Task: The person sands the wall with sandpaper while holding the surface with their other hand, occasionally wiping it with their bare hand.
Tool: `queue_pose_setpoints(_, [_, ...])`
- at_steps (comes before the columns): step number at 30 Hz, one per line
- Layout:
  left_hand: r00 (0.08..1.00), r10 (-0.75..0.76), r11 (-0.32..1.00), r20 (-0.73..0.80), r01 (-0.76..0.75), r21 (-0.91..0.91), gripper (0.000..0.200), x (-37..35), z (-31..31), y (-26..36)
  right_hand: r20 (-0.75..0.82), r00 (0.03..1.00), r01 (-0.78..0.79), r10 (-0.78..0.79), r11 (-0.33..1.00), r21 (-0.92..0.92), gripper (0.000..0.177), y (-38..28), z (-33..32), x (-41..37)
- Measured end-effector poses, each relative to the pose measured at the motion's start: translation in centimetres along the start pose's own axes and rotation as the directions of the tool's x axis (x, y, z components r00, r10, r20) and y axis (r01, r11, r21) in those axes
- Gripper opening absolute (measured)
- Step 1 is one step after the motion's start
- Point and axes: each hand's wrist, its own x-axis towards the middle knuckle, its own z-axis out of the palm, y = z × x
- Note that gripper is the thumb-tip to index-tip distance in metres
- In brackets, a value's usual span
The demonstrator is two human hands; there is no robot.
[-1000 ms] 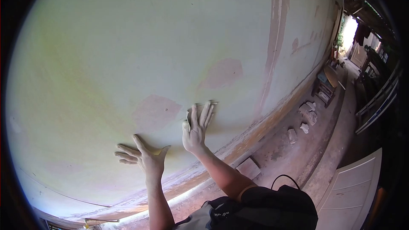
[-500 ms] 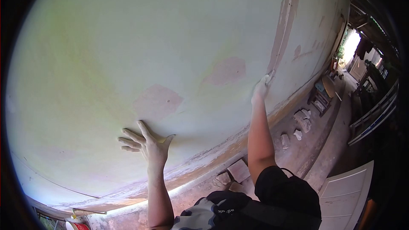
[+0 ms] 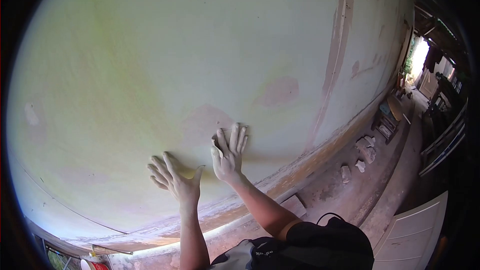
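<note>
A pale green wall surface (image 3: 125, 95) with pinkish patches fills most of the view. Against its lower part rests my left hand (image 3: 177, 177), fingers spread and holding nothing. Just to its right, my right hand (image 3: 230, 155) presses a thin folded sheet, like sandpaper (image 3: 216, 146), to the wall; an edge of it shows between thumb and fingers. The sheet lies at the lower edge of a pinkish patch (image 3: 200, 120). Both hands look coated in pale dust.
A long brownish strip (image 3: 340, 30) runs down the wall at the right. Broken pieces of rubble (image 3: 367, 150) lie on the floor, near a small rack (image 3: 386, 127). A white panel (image 3: 410, 235) leans at the lower right. A red and white bucket (image 3: 92, 265) stands lower left.
My right hand has moved left and down from the brownish strip to beside my left hand. My left hand stays spread on the wall, and the view has shifted slightly.
</note>
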Motion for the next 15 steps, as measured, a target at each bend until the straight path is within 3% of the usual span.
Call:
queue_pose_setpoints(2, [0.997,-0.005,1.0,-0.071,0.005,0.001,0.131,0.8,-0.6,0.1,-0.044,0.998,-0.052,0.052,0.999,0.003,0.065,3.2,-2.0,1.5])
queue_pose_setpoints(4, [0.998,0.029,1.0,-0.051,-0.029,0.004,0.137,1.6,-0.5,1.0,-0.279,0.941,-0.164,0.191,0.98,0.116,0.063,8.4,-4.5,5.2])
queue_pose_setpoints(6, [0.999,-0.032,0.999,-0.019,0.033,0.032,0.144,2.1,-0.2,2.2,-0.404,0.88,-0.205,0.248,0.968,0.148,0.065,14.3,-7.2,8.1])
queue_pose_setpoints(8, [1.0,-0.025,0.999,0.005,0.025,0.027,0.14,2.2,-0.1,2.5,-0.415,0.815,-0.342,0.405,0.914,0.221,0.069,21.4,-9.9,10.5])
queue_pose_setpoints(10, [0.999,-0.037,0.999,0.004,0.036,0.026,0.137,2.6,-0.3,2.6,-0.344,0.731,-0.365,0.589,0.764,0.532,0.068,33.0,-10.3,12.0])
queue_pose_setpoints(11, [0.997,-0.052,0.998,0.057,0.049,0.042,0.136,2.6,-0.6,2.7,-0.338,0.74,-0.355,0.581,0.765,0.537,0.068,31.9,-10.4,12.6])
queue_pose_setpoints(13, [0.992,-0.079,0.996,0.095,0.074,0.058,0.135,2.6,-1.0,3.0,-0.433,0.643,-0.49,0.631,0.774,0.401,0.068,27.2,-12.0,13.7])
queue_pose_setpoints(15, [0.984,-0.098,0.994,0.148,0.089,0.066,0.135,2.6,-1.5,3.4,-0.417,0.716,-0.497,0.56,0.828,0.26,0.071,19.1,-10.8,13.1])
